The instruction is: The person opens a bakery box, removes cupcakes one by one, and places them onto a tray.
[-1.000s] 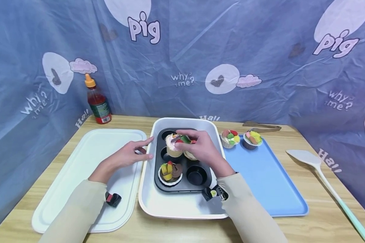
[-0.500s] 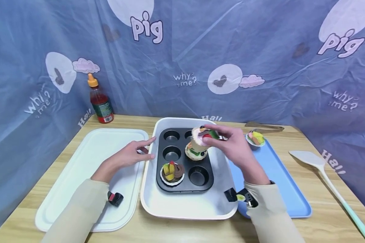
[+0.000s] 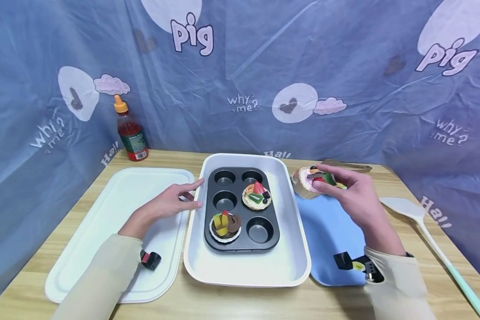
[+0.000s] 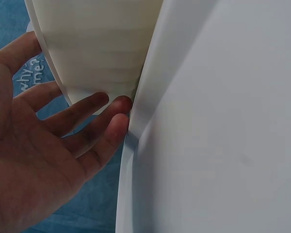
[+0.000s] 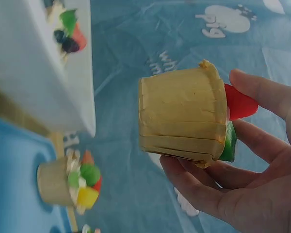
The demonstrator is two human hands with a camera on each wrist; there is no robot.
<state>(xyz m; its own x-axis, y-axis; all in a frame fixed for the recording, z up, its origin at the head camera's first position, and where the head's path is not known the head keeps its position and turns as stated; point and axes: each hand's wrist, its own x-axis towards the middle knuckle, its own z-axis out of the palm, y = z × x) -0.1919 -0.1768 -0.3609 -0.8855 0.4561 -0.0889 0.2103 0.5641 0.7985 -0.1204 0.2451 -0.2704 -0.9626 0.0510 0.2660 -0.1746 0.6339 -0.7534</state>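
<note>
My right hand (image 3: 354, 191) grips a cupcake (image 5: 182, 116) in a pale paper cup over the far part of the blue tray (image 3: 332, 240). The cupcake is tilted on its side, its pink cream, red fruit and green slice toward my palm. My left hand (image 3: 172, 202) touches the left rim of the white bin (image 3: 244, 269) with spread fingers. Inside the bin lies a black muffin pan (image 3: 242, 243) with six cups. A fruit tart (image 3: 257, 196) sits in the middle right cup and a chocolate cupcake (image 3: 225, 226) in the near left one.
A white board (image 3: 124, 249) lies left of the bin, with a sauce bottle (image 3: 132, 135) behind. Another cupcake (image 5: 70, 182) stands on the blue tray's far end. Tongs (image 3: 356, 167) lie behind it, and a long-handled spatula (image 3: 432, 240) lies on the right.
My right hand has lifted the cupcake from above the muffin pan and carried it right, past the bin's right rim, over the blue tray. My left hand has stayed at the rim.
</note>
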